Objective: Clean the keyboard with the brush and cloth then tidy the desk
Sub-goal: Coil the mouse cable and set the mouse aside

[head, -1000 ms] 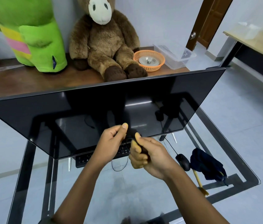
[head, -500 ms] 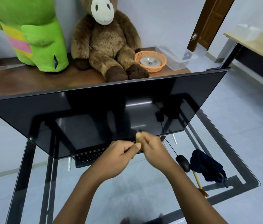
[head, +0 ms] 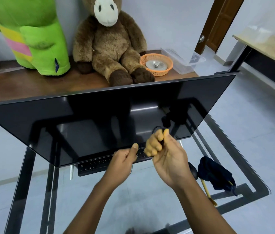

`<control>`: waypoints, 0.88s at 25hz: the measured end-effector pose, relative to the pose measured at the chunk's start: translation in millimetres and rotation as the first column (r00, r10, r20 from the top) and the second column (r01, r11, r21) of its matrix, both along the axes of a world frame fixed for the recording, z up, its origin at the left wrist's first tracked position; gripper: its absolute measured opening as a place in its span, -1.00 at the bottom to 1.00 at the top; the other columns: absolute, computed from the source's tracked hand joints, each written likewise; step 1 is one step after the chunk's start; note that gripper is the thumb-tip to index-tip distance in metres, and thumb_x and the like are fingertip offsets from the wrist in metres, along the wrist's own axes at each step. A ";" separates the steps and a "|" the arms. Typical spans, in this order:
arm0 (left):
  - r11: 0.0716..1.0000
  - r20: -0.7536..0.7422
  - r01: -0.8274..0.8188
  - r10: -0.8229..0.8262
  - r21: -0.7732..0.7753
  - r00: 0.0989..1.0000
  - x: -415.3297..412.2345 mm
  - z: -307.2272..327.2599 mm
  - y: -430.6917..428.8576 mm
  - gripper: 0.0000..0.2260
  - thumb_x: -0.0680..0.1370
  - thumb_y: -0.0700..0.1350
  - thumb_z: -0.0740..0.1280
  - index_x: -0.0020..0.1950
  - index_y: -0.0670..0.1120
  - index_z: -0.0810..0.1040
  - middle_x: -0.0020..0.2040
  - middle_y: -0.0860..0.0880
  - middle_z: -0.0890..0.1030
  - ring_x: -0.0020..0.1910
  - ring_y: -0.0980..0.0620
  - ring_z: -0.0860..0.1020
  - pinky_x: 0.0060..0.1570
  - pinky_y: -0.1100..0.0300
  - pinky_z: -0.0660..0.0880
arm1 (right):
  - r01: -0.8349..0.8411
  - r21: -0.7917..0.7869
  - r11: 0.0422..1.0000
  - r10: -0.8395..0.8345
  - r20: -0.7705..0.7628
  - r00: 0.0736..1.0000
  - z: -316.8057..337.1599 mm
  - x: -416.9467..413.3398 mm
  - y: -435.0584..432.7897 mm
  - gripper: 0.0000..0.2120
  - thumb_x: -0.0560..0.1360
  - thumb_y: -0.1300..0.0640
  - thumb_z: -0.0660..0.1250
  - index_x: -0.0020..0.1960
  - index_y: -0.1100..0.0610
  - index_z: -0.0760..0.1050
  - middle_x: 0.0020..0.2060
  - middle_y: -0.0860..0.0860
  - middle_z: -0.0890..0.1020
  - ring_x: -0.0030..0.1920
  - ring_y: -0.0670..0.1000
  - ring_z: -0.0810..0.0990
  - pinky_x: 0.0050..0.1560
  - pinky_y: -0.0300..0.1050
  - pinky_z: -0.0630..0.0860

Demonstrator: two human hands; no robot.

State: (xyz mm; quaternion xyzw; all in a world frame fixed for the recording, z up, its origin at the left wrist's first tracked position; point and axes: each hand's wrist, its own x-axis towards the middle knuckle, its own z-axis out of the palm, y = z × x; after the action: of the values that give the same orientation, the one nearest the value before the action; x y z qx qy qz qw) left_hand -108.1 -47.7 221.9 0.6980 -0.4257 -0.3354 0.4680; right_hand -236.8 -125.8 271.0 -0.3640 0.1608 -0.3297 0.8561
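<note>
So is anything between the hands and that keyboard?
Yes: the monitor leans over the keyboard, hiding its far part. The right hand grips a black cable; the left hand hovers above the keys.

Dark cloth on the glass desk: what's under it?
A wooden brush pokes out from beneath the dark cloth; its upper handle is covered. Below lies the glass desk.

Pale tiled floor (head: 251, 132) shows through the glass surface (head: 99, 191); behind it, a wooden shelf (head: 23, 85), white wall (head: 167, 22), brown door (head: 221, 22).

Black keyboard (head: 99, 164), navy cloth (head: 215, 174), orange basket (head: 157, 65), green plush (head: 37, 39).
</note>
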 end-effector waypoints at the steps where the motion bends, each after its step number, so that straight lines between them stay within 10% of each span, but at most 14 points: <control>1: 0.999 0.015 0.047 -0.047 0.025 0.999 -4.5 -1.2 3.3 -0.54 0.66 0.13 0.12 -0.38 -0.03 0.17 -0.44 0.10 0.20 -0.42 0.11 0.17 -0.37 0.19 0.16 | 0.078 -0.037 0.996 -0.078 0.000 0.997 -1.9 0.2 -2.9 -0.71 0.65 0.00 0.09 -0.17 0.13 0.34 -0.36 0.00 0.33 -0.34 -0.02 0.33 -0.22 -0.18 0.39; 3: 0.984 0.112 0.147 -0.158 0.103 0.981 -8.1 0.5 10.3 -0.57 0.67 0.13 0.12 -0.35 -0.02 0.24 -0.44 0.11 0.28 -0.42 0.14 0.23 -0.35 0.14 0.24 | 0.167 -0.307 0.937 -0.231 -0.186 0.955 -10.6 -2.6 -8.7 -0.71 0.67 0.00 0.07 -0.14 0.14 0.34 -0.32 -0.03 0.38 -0.26 -0.03 0.38 -0.14 -0.21 0.40; 6: 0.935 0.259 0.263 -0.322 0.240 0.911 -4.5 16.0 20.3 -0.67 0.66 0.12 0.14 -0.26 0.03 0.37 -0.37 0.10 0.43 -0.34 0.13 0.38 -0.24 0.09 0.39 | -0.127 -0.714 0.689 -0.419 -0.535 0.734 -27.8 -10.7 -12.1 -0.71 0.69 -0.02 0.04 -0.13 0.07 0.35 -0.31 -0.10 0.39 -0.27 -0.10 0.38 -0.18 -0.23 0.39; 14: 0.967 0.449 0.250 -0.245 0.048 0.859 11.5 53.5 18.0 -0.88 0.59 0.06 0.33 -0.10 0.10 0.61 -0.22 0.11 0.49 -0.24 0.08 0.49 -0.28 0.32 0.37 | -0.545 -0.426 0.722 0.019 -0.776 0.631 -22.4 -16.1 -5.0 -0.49 0.70 -0.12 -0.02 -0.28 0.16 0.36 -0.44 0.01 0.41 -0.36 0.00 0.36 -0.26 -0.21 0.35; 22: 0.967 -0.043 0.087 -0.100 -0.238 0.994 2.3 40.2 5.6 -0.88 0.48 -0.19 0.48 0.00 -0.07 0.74 -0.12 0.01 0.65 -0.18 0.07 0.62 -0.17 0.32 0.50 | -0.552 -0.042 0.833 0.489 -0.411 0.769 -21.4 -18.6 -9.0 -0.78 0.33 -0.01 0.18 -0.36 0.09 0.23 -0.49 -0.05 0.19 -0.45 -0.05 0.08 -0.45 -0.21 0.04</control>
State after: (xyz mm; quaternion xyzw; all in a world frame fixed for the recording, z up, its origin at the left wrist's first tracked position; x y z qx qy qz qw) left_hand -105.8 -42.1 262.1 0.6071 -0.4820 -0.3234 0.5426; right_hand -255.4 -134.7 249.6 -0.5191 0.1906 -0.0130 0.8331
